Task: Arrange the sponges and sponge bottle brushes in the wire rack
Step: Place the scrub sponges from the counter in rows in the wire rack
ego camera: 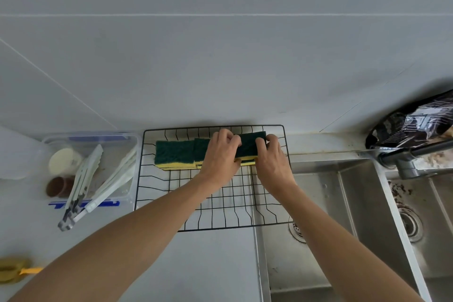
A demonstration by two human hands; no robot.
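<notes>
A black wire rack (171,203) lies on the counter against the wall, its right part over the sink edge. Along its far side sit green-topped yellow sponges in a row: one at the left (174,155), a middle one partly covered, and a right sponge (250,147) tilted up. My left hand (220,157) and my right hand (272,159) both grip that right sponge by its ends. Two white sponge bottle brushes (115,179) lie in a clear plastic container to the left of the rack.
The clear container (122,140) with blue clips also holds a white puck and a brown lid. A steel double sink (355,203) with a tap (407,157) is at the right, a dark bag (416,122) behind it. A yellow object (12,270) lies at the front left.
</notes>
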